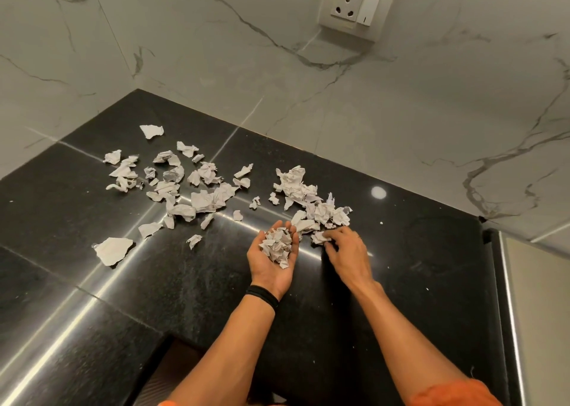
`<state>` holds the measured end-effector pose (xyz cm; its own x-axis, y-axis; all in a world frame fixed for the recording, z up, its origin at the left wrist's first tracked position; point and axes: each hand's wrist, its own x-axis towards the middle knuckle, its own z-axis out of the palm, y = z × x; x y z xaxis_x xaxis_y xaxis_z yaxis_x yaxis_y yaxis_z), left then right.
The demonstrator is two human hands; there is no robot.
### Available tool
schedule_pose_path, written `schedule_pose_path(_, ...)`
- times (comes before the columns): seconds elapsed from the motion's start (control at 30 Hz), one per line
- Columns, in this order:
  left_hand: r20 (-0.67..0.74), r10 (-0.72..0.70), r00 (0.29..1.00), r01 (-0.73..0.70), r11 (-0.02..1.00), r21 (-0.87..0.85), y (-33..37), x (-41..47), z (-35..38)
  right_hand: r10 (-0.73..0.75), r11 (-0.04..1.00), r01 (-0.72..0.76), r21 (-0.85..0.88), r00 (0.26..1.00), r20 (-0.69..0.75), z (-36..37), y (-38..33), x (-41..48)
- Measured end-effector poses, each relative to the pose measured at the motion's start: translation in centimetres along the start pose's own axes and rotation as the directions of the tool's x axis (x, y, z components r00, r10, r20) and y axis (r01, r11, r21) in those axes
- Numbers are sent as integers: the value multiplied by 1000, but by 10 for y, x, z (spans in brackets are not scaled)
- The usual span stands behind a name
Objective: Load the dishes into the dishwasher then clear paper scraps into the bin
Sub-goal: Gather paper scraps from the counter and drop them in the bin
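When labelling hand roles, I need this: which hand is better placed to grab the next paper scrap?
Right. The right hand is palm-down with its fingers on a scrap beside the nearest pile; the left hand lies palm-up, full of collected scraps.

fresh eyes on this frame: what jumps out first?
White paper scraps litter the black counter, spread from its far left across to the middle. Near the front, the left hand lies palm up with a heap of scraps in it. Just right of it, the right hand pinches a scrap at the near edge of the right-hand pile.
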<state>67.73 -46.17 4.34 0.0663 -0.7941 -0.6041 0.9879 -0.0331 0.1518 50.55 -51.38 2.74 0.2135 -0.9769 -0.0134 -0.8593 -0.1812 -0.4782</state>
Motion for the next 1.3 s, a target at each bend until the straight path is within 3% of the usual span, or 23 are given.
schedule_pose_path(0.07,-7,4,1000,-4,1000,14,-1,0,-1,22,999,-19,49,999,-49,0,-1,-4)
schedule_pose_path(0.23,-26,18,1000,-18,1000,25,0,2,-5,149,927,-94,364,981,-126,-17,-17,-26)
schedule_pose_path(0.33,-23,16,1000,-15,999,41,-4,4,-5,8,874,31,484,997,-77,-25,-42,-38)
schedule_pose_path(0.47,-33,-20,999,21,1000,22,-8,7,-2,-213,852,174,494,977,24,-22,-64,-45)
schedule_pose_path(0.57,-3,-31,999,31,999,-21,-4,3,-3,-30,782,68,619,997,-71,-21,-58,-37)
schedule_pose_path(0.67,17,-30,999,31,997,-68,-2,-5,-4,126,902,-72,425,987,-100,-14,-31,-16)
schedule_pose_path(0.77,4,-27,1000,27,998,-58,-3,-8,-5,-3,995,4,96,1000,-12,-3,-14,-6)
schedule_pose_path(0.87,-3,-26,1000,25,999,-37,-3,-8,-7,-119,993,119,7,993,-13,2,-13,-7)
schedule_pose_path(0.93,-7,-12,1000,12,1000,-13,0,-7,-8,-94,995,96,31,994,-56,3,-14,-10)
schedule_pose_path(1.03,-2,-1,1000,2,1000,26,2,-6,-8,14,963,29,267,988,-157,-3,-26,-20)
schedule_pose_path(1.13,26,-26,999,25,998,62,-1,-5,-10,-100,914,177,365,970,-221,-12,-49,-32)
schedule_pose_path(1.2,41,-67,997,64,996,59,-5,-4,-11,-206,891,260,373,962,-178,-16,-61,-36)
schedule_pose_path(1.3,53,-107,993,107,994,2,-8,-4,-11,-197,861,241,449,970,-142,-18,-65,-32)
